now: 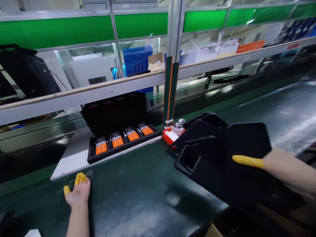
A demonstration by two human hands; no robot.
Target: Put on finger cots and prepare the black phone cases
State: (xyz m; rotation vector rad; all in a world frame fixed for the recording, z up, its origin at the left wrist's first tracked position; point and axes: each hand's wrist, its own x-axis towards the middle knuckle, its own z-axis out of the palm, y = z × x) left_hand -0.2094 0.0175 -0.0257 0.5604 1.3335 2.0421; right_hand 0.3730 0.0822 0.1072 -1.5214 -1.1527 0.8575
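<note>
The right hand [256, 162] gripped a black plastic tray [222, 154] by its near edge, thumb on top, right of the box of 4 orange packs [123, 138]. It looked light, stiff and slick, best pinched at the rim. The left hand [78, 191] rested loosely curled on the tabletop [138, 197], in front of that box.

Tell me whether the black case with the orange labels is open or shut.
Open. The black case has its lid standing upright behind a row of four orange labels that lie exposed in the base on the white board.
</note>
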